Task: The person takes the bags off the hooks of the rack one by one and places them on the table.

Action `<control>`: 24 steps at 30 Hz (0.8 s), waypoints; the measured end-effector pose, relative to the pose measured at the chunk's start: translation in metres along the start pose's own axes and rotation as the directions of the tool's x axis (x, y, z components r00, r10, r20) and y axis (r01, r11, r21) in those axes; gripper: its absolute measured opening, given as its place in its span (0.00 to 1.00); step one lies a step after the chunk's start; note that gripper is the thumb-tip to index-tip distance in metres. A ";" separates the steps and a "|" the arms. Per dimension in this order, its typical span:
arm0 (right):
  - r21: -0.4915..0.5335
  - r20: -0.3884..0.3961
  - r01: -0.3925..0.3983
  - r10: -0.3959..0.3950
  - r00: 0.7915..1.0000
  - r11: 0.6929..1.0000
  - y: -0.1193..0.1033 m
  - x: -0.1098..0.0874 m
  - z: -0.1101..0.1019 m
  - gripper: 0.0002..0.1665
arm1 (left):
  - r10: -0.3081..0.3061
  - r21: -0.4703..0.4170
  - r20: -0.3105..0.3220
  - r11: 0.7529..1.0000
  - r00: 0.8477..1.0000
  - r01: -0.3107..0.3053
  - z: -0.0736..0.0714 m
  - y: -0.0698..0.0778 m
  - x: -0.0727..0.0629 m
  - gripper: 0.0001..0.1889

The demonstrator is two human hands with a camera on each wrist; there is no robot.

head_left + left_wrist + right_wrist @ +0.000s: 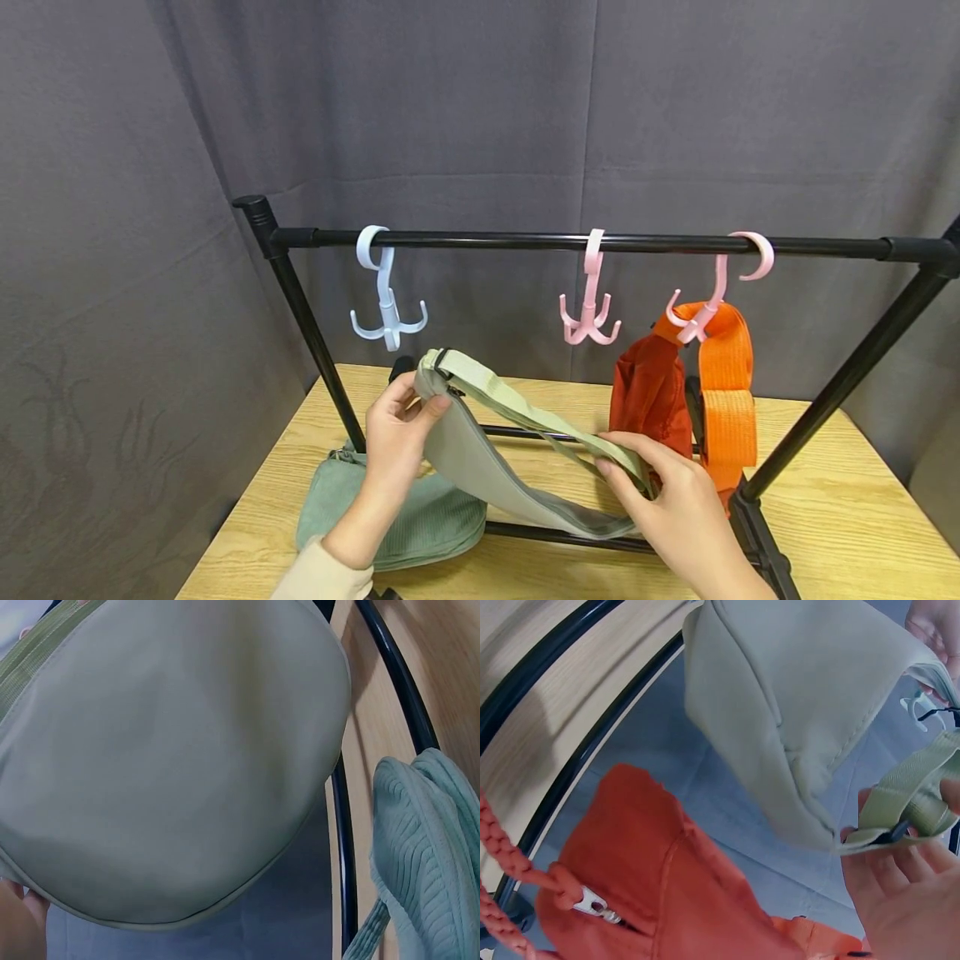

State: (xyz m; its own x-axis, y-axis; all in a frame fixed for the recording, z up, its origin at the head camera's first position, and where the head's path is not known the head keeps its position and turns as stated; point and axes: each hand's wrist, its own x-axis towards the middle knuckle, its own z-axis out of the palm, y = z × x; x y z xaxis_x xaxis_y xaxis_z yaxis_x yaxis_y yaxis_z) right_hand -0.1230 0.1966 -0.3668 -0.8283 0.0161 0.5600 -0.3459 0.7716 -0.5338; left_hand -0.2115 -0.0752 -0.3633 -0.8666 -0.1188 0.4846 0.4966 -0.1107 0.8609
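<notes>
A pale grey-green shoulder bag (461, 450) with a light green webbing strap (517, 406) is held up between both hands. My left hand (397, 442) pinches its upper left corner, thumb in front, beside a small black strap buckle. At the other end, my right hand (678, 504) grips the strap where it gathers; the right wrist view shows fingers and thumb around the webbing. The smooth side of the bag fills most of the left wrist view. Below my left hand, a teal corduroy bag (427, 525) lies on the wooden table.
A black rack's top rail (487, 241) carries a pale blue hook (388, 308), a pink hook (591, 292) and another pink hook (720, 279). From the rightmost hangs a red-orange bag (648, 387), close behind my right hand. Lower bars cross behind the held bag.
</notes>
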 end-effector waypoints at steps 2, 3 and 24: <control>0.009 0.029 -0.029 0.029 0.999 1.000 0.001 -0.001 -0.001 0.18 | 0.004 0.001 -0.003 1.000 1.000 -0.004 -0.001 0.001 0.000 0.10; 0.007 0.038 -0.041 0.040 0.998 0.999 0.002 -0.002 -0.002 0.18 | 0.007 0.000 -0.004 1.000 1.000 -0.007 -0.001 0.001 0.000 0.10; -0.003 0.293 -0.188 0.181 0.939 0.982 0.027 -0.017 -0.008 0.35 | 0.020 0.043 -0.048 0.999 0.999 -0.018 -0.014 0.001 0.004 0.12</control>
State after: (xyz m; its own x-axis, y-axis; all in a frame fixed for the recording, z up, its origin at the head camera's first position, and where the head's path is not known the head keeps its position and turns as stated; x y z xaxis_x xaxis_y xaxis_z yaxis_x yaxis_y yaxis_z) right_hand -0.1146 0.2224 -0.3860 -0.9693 -0.0313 0.2439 -0.1824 0.7566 -0.6279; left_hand -0.2135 -0.0893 -0.3628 -0.8532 -0.1683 0.4937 0.5095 -0.0659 0.8579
